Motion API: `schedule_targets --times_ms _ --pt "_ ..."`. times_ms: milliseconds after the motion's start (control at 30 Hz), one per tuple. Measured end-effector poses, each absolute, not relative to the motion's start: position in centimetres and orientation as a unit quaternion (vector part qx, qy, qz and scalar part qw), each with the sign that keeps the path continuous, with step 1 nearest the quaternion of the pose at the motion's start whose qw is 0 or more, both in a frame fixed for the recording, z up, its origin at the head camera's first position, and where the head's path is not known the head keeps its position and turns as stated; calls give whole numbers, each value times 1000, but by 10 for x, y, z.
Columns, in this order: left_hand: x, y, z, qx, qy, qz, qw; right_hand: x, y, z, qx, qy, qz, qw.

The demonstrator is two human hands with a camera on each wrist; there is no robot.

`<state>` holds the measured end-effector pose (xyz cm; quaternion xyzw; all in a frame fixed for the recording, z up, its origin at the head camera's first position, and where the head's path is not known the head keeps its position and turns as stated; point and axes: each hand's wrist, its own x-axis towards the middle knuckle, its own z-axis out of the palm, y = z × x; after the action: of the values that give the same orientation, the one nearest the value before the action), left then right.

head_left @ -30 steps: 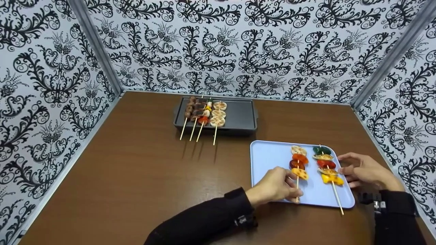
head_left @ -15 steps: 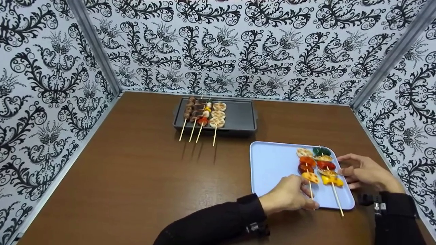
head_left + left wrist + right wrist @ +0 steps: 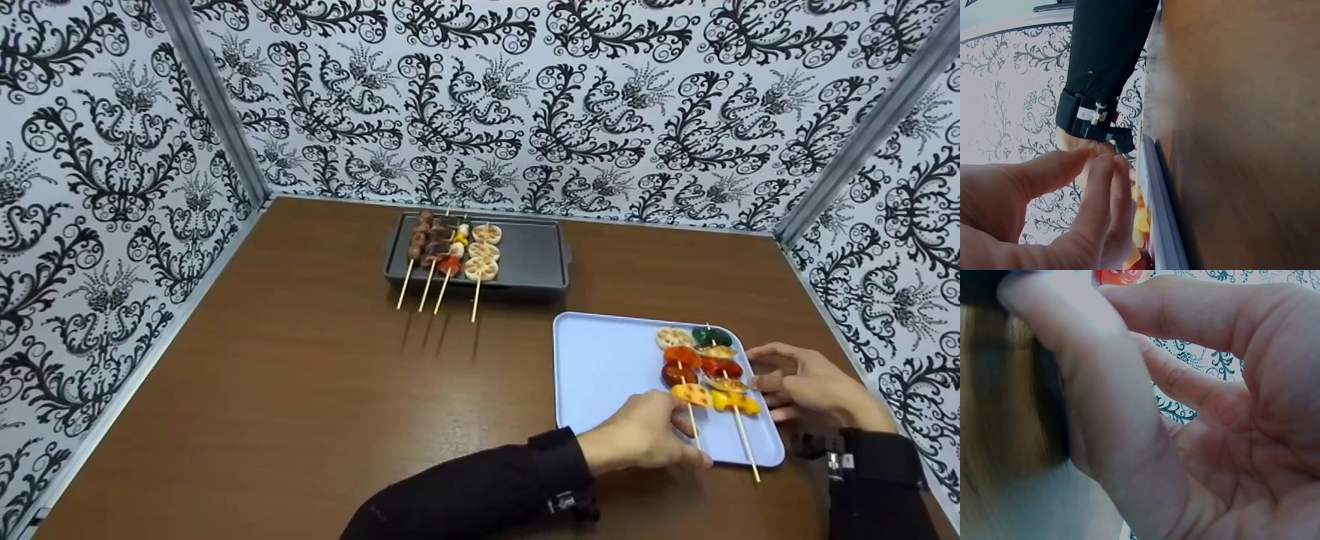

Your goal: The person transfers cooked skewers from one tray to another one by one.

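My left hand (image 3: 645, 435) pinches the bare stick of a vegetable skewer (image 3: 679, 375) with lotus-root, orange and dark red pieces and a spotted yellow slice. That skewer lies on the pale blue tray (image 3: 600, 360), right beside a second vegetable skewer (image 3: 724, 367) with green, red and yellow pieces. At the tray's right rim, my right hand (image 3: 817, 382) rests its spread, bent fingertips against the edge. In the right wrist view a gap shows between thumb and fingers (image 3: 1185, 309); the rim itself is hidden there. The left fingers (image 3: 1095, 208) meet the thumb in the left wrist view.
A dark grey grill pan (image 3: 529, 255) stands at the back of the brown table (image 3: 300, 375). Several skewers lie on its left part, including meatballs (image 3: 420, 236) and lotus-root slices (image 3: 484, 253), their sticks jutting over the front edge. Patterned walls (image 3: 525, 112) enclose the table's back and sides.
My left hand has moved right with its skewer, bringing it from the tray's middle to lie close against the other vegetable skewer. The right hand has stayed at the tray's rim.
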<state>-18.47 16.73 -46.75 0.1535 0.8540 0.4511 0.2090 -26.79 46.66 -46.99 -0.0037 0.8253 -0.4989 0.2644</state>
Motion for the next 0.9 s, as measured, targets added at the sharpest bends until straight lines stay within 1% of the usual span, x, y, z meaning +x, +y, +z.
schedule_targets --times_ms 67,200,433,600,900 --pt "-186 165 -469 163 854 445 213 -267 468 -470 -10 831 -491 261" --pt "-189 160 -470 181 861 429 205 -268 470 -469 -20 840 -479 255" --pt "-195 146 -465 200 861 423 198 -269 468 -471 -3 826 -497 265" --pt "-200 134 -459 231 866 407 174 -268 468 -471 -1 834 -488 258" --pt "-209 109 -447 273 883 366 111 -268 466 -469 -11 848 -465 255"
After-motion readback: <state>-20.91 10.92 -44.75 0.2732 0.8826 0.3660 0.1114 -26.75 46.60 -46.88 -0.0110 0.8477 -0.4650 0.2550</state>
